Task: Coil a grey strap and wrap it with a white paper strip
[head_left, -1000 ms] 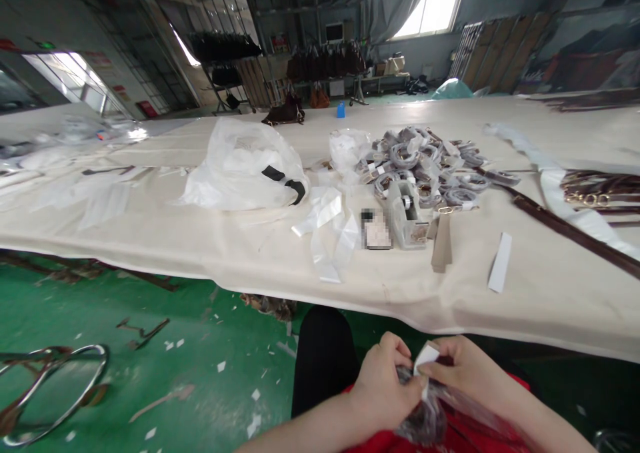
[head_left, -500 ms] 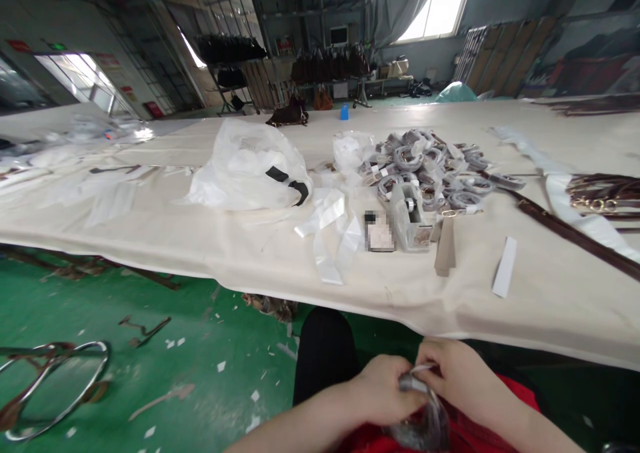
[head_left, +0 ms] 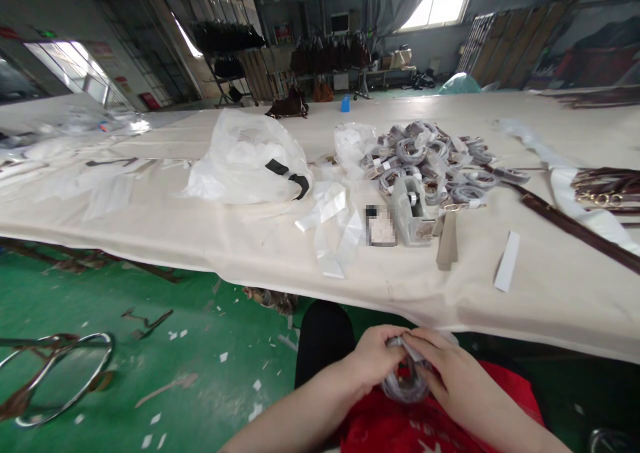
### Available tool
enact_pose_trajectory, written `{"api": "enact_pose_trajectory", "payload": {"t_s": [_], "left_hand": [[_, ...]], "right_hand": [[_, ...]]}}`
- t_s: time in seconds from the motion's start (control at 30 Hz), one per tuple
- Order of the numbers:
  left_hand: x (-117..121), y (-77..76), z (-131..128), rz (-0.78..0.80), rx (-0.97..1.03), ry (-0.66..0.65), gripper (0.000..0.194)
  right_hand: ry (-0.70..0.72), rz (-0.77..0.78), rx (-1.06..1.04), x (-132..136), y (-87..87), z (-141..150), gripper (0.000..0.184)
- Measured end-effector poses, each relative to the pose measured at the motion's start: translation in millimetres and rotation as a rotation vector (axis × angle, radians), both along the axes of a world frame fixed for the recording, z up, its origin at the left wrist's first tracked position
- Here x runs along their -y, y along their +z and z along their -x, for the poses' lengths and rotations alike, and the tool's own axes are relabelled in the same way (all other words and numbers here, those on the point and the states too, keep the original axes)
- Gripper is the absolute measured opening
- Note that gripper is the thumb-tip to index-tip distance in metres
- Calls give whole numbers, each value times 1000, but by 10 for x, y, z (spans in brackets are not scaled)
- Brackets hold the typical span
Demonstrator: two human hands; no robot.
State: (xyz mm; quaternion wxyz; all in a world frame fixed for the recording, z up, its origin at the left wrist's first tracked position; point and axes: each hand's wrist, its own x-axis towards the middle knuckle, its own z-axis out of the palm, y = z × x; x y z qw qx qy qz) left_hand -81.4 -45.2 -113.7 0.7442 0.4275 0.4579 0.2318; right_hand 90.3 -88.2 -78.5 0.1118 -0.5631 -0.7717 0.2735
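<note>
Over my lap, both hands are closed on a coiled bag strap [head_left: 406,390] wrapped in greyish clear plastic. My left hand [head_left: 376,354] grips the coil's left side, its thumb and fingertips at the upper rim. Across the top and right side lies my right hand [head_left: 445,363], its fingers bent over the wrap. Parts of the coil are hidden behind my fingers. On the table beyond, similar wrapped coiled straps [head_left: 425,153] are heaped. In front of that heap stands a clear tape dispenser [head_left: 413,216].
On the cream-covered table [head_left: 280,250] lie a phone [head_left: 381,230], brown card strips [head_left: 447,243], a white strip [head_left: 507,263] and white ribbon-like film [head_left: 333,240]. A large plastic bag [head_left: 245,163] sits left, brown straps [head_left: 605,190] right. A metal-ringed stool [head_left: 65,380] stands on the green floor.
The coil has come up and tilted, so its ring shows more. My right hand has shifted from pinching at the top to lying over its right side.
</note>
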Motion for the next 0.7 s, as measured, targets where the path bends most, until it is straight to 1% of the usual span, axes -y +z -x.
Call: {"api": "enact_pose_trajectory", "payload": {"t_s": [0.03, 0.1, 0.2, 0.27, 0.43, 0.53, 0.57, 0.63, 0.7], "left_hand": [[-11, 29, -3, 27, 26, 6, 47], [-26, 86, -16, 50, 60, 1, 44], [-37, 146, -47, -68, 56, -11, 38], [-42, 155, -69, -132, 18, 0, 38], [-42, 133, -88, -102, -23, 35, 39], [-26, 148, -91, -131, -8, 48, 35], [-20, 159, -94, -123, 2, 58, 35], [-12, 184, -106, -50, 14, 109, 35], [-10, 207, -121, 34, 25, 165, 36]], "right_hand": [[-19, -25, 11, 43, -18, -13, 49], [-45, -57, 13, 107, -52, -44, 53], [-116, -125, -12, 166, -77, -73, 58], [-150, -160, -32, 197, -84, -70, 58], [-179, -202, -92, 286, -158, -42, 57], [-217, -199, -148, 327, -271, -52, 69], [-222, -196, -167, 336, -318, -58, 75], [-219, -199, -185, 341, -416, -66, 83], [-214, -231, -184, 328, -495, -69, 85]]}}
